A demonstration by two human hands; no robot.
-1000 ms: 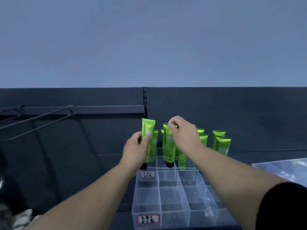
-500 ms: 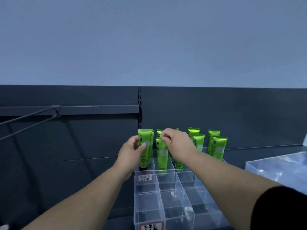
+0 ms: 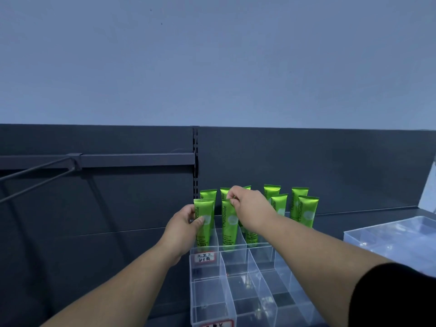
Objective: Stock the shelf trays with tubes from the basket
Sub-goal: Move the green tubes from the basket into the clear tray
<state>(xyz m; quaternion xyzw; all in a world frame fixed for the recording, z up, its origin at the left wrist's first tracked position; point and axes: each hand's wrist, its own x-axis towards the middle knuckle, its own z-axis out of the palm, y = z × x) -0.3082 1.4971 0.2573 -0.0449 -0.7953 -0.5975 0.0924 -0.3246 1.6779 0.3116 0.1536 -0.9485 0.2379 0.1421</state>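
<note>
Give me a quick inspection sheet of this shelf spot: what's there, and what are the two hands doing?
Surface: dark shelf against a dark back panel.
Job's things: clear divided tray, front cells empty; green tubes upright in the back rows.
Clutter: second clear tray at right.
Hands: left hand grips the leftmost tube; right hand pinches the top of the next tube.
Cables: nothing seen.
Surroundings: plain wall above; metal bar and wire bracket at left. Basket not in view.

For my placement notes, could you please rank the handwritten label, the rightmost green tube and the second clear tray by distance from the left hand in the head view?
From the left hand:
1. Handwritten label, just below it on the tray front.
2. Rightmost green tube, across the tray's back rows.
3. Second clear tray, far right on the shelf.
</note>
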